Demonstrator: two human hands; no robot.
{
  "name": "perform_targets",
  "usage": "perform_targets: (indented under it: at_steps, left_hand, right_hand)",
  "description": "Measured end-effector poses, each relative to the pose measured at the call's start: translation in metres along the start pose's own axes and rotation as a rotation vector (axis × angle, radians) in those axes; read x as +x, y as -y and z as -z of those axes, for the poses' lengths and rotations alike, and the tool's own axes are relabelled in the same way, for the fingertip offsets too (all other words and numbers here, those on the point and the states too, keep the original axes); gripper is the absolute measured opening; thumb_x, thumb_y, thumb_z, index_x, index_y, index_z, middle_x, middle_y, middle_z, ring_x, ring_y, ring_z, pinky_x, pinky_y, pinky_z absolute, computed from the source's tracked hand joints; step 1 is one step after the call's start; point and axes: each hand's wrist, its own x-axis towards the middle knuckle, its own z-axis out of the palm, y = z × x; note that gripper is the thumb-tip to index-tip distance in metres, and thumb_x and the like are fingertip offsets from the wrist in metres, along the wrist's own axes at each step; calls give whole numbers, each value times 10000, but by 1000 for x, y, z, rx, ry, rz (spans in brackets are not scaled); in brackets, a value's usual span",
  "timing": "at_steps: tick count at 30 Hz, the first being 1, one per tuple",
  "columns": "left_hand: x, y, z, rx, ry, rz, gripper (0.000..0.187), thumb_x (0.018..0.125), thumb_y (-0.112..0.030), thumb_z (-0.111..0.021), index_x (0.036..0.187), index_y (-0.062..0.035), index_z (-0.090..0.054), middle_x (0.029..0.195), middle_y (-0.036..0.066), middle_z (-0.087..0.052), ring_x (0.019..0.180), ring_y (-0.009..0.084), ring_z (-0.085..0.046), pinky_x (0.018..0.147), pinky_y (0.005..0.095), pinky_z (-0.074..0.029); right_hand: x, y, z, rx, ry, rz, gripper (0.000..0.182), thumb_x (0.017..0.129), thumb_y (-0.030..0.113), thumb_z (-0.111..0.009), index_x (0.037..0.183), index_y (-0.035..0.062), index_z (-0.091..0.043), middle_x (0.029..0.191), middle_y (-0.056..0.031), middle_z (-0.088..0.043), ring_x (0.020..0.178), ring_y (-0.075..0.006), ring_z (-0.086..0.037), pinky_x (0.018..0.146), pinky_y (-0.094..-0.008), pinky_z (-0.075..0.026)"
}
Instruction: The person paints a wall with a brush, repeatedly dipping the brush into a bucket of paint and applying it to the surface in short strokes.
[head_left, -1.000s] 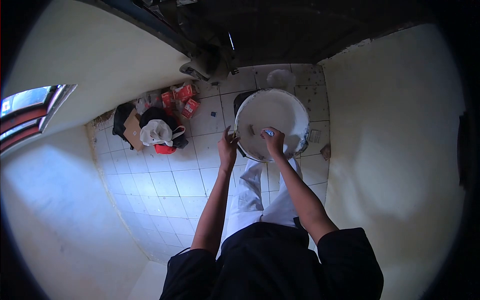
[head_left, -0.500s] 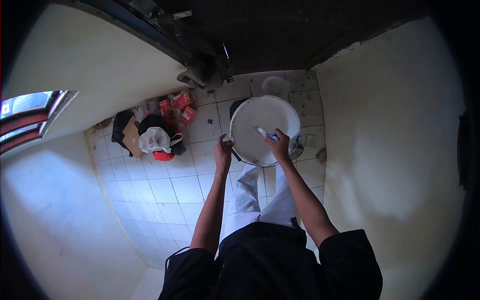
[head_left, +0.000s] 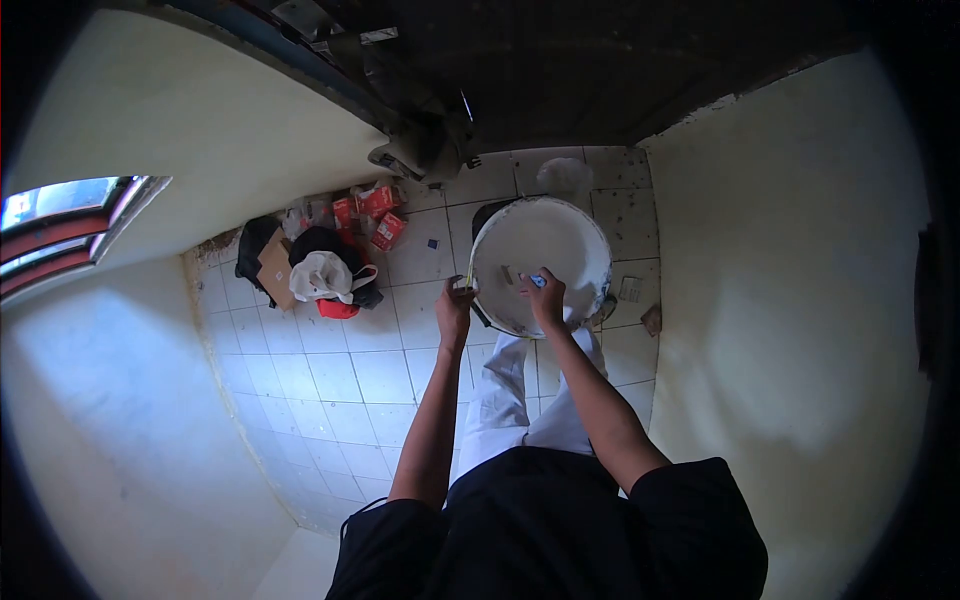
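Observation:
A large round bucket (head_left: 607, 243) with white paint (head_left: 535, 228) inside stands in front of my legs. My right hand (head_left: 546, 302) is over the bucket, its fingers wrapped round the blue and white handle of a paintbrush (head_left: 507, 273). The bristle end points left, at or close to the paint; whether it touches is hard to tell. My left hand (head_left: 454, 309) is at the bucket's left rim, fingers closed on the edge. A thin yellowish streak shows on the rim beside those fingers.
On the tiled floor (head_left: 335, 380), left, lie red boxes (head_left: 388, 231), a cardboard piece (head_left: 274, 270), dark bags and a white cloth item (head_left: 320, 276). A clear plastic bag (head_left: 565, 178) lies behind the bucket. Walls flank both sides; a dark door-like panel (head_left: 570, 80) stands ahead.
My right hand has shifted slightly left and down across the bucket, and the brush has turned to point more directly left. My left hand stays at the rim. The whole view has shifted a little.

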Motion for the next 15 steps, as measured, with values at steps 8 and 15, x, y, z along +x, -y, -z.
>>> perform_targets:
  at_steps: [8, 15]
  left_hand:
    - [-1, -5, 1, -15, -8, 2, 364, 787, -116, -677, 1099, 3, -533, 843, 160, -683, 736, 181, -641, 634, 297, -463]
    - [-5, -7, -2, 235, -10, -3, 305, 837, -198, -619, 1090, -48, -539, 784, 192, -658, 727, 305, -657, 594, 395, -457]
  right_hand:
    - [14, 6, 12, 46, 214, -160, 193, 784, 85, -687, 762, -14, -522, 721, -135, -631, 600, -214, -669, 491, -287, -553]
    - [17, 18, 42, 399, 133, -378, 150, 779, 63, -658, 869, -14, -565, 791, -131, -631, 614, -221, -662, 493, -289, -550]
